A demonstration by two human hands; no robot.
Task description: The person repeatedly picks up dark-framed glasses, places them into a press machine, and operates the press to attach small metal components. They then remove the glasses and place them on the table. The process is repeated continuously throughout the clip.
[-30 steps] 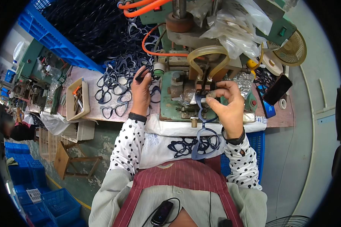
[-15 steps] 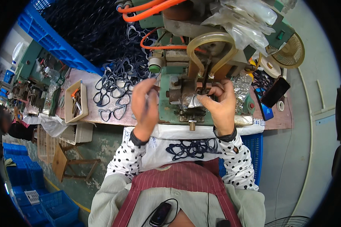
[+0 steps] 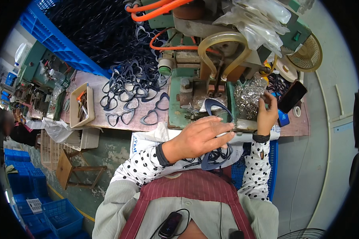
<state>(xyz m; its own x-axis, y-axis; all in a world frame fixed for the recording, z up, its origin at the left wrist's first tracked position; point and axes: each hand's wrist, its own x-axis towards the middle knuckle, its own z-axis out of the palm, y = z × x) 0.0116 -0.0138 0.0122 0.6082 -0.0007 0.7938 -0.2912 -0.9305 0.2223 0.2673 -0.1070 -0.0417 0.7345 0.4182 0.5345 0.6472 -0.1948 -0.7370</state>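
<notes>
1. The glasses frame [image 3: 206,164] is dark blue and smooth, with two big rings joined together. The front faces of the rings are wide and flat.
2. The left hand [image 3: 198,137] holds it across the middle, so its middle part is hidden.
3. It is turned on end: one ring points away from the person, and the other points back toward the lap. You can see right through the far ring.
4. The far ring is close to the front of the green machine [image 3: 180,119]. I can't tell if they touch.
5. The little metal bits [image 3: 248,98] are shiny and silver. They lie in a loose heap on the machine's right side, just beside the right hand [image 3: 268,113].
</notes>
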